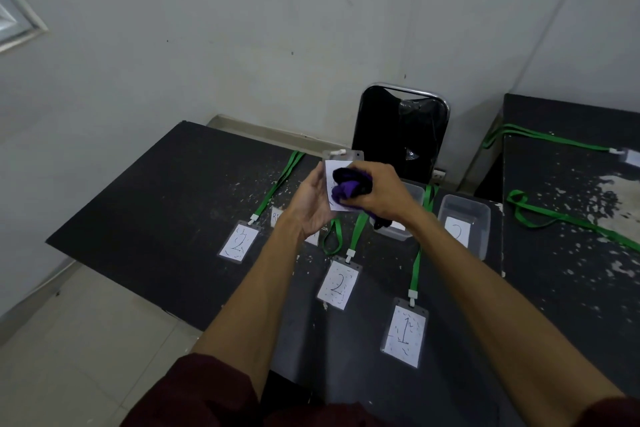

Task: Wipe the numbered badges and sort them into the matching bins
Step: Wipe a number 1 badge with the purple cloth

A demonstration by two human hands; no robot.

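Note:
My left hand (313, 208) holds a badge (337, 163) upright above the table, its number hidden. My right hand (379, 192) grips a purple and black cloth (349, 185) pressed against the badge's face. On the black table lie a badge marked 2 (239, 242) at the left, another marked 2 (337, 284) in the middle and one marked 1 (405, 334) nearer me, each on a green lanyard. A clear bin labelled 2 (465, 224) stands at the right. A second clear bin (407, 215) sits partly behind my right wrist, its label hidden.
A black chair (403, 130) stands against the wall behind the table. A second black table (571, 204) at the right carries green lanyards (540, 137) and one more badge (632, 157) at the frame edge. The floor lies to the left.

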